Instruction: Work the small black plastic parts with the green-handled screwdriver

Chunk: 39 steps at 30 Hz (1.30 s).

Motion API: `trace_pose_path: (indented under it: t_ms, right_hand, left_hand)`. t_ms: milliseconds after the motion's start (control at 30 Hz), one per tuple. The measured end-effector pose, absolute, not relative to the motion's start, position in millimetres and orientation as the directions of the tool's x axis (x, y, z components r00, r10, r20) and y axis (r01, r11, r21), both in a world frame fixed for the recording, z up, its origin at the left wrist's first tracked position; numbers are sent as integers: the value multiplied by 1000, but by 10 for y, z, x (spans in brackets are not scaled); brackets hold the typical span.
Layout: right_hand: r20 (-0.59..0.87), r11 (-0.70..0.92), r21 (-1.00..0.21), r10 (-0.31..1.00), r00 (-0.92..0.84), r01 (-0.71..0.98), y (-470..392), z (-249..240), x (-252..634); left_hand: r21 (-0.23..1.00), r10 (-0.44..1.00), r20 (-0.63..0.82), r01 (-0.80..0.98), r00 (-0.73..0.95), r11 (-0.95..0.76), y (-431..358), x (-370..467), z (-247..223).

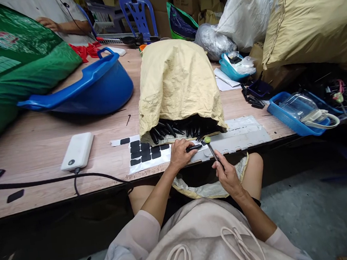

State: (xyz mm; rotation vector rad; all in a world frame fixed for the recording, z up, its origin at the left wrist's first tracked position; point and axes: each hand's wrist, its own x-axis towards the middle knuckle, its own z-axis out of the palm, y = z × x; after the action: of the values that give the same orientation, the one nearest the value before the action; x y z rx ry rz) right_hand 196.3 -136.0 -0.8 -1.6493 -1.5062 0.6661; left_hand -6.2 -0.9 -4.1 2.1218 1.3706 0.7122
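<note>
My left hand (181, 153) is closed around a small black piece (194, 147) at the table's front edge. A thin dark tool with a green tip (207, 140) is held in my right hand (226, 173), its tip close to the black piece. Just beyond both hands lies a tan sack (177, 80), its mouth facing me and full of black pieces (169, 129). Left of my left hand, a white sheet with black rounded stickers (145, 152) lies flat. Beneath the tool's tip is a grey cardboard strip (244, 133).
A blue basin (96, 88), a white power bank (78, 151) with a black cable, and a green sack (16, 59) stand left. At right are a blue tray (291, 112) and a teal basket (236, 66). Another person's arm (71, 27) shows behind. An open sack (210, 188) lies between my legs.
</note>
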Motion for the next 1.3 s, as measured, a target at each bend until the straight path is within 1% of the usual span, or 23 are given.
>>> trace_pose_path:
  t_ms: [167, 300, 400, 533, 600, 733, 833, 933, 1033, 1100, 1200, 1300]
  right_hand:
    - [79, 5, -843, 990, 115, 537, -1350, 52, 1897]
    - [137, 63, -846, 985, 101, 530, -1331, 119, 1865]
    - [189, 106, -819, 978, 89, 564, -1325, 160, 1843]
    - [174, 101, -790, 983, 63, 604, -1328, 188, 1837]
    - [166, 97, -792, 984, 60, 602, -1334, 207, 1830]
    - [209, 139, -798, 976, 53, 587, -1338, 236, 1758]
    - [208, 158, -803, 978, 21, 574, -1332, 210, 1682]
    - [166, 133, -820, 986, 10, 556, -1334, 174, 1660]
    - [128, 66, -830, 989, 74, 554, -1345, 161, 1726]
    - [129, 35, -818, 984, 124, 575, -1349, 152, 1814]
    - [168, 4, -768, 966, 195, 640, -1343, 116, 1981]
    - [158, -87, -684, 951, 264, 724, -1332, 76, 2135]
  left_hand:
    - [677, 932, 130, 656, 339, -333, -17, -50, -11]
    - [688, 941, 117, 658, 316, -306, -15, -34, 5]
    - [693, 946, 107, 660, 305, -291, -14, -20, 15]
    - [701, 952, 92, 660, 293, -271, -20, -9, 29]
    - [703, 952, 94, 658, 292, -271, -21, -9, 28]
    - [697, 946, 114, 654, 304, -294, -17, -16, 21]
    - [686, 948, 92, 670, 306, -283, -16, -15, 31]
    - [693, 953, 75, 672, 294, -262, -22, -7, 53]
    - [706, 953, 78, 659, 293, -260, -31, 0, 69]
    - [705, 953, 79, 660, 293, -261, -35, 1, 72]
    - [697, 954, 79, 668, 290, -261, -36, -1, 71]
    - [692, 950, 77, 670, 301, -269, -38, -5, 73]
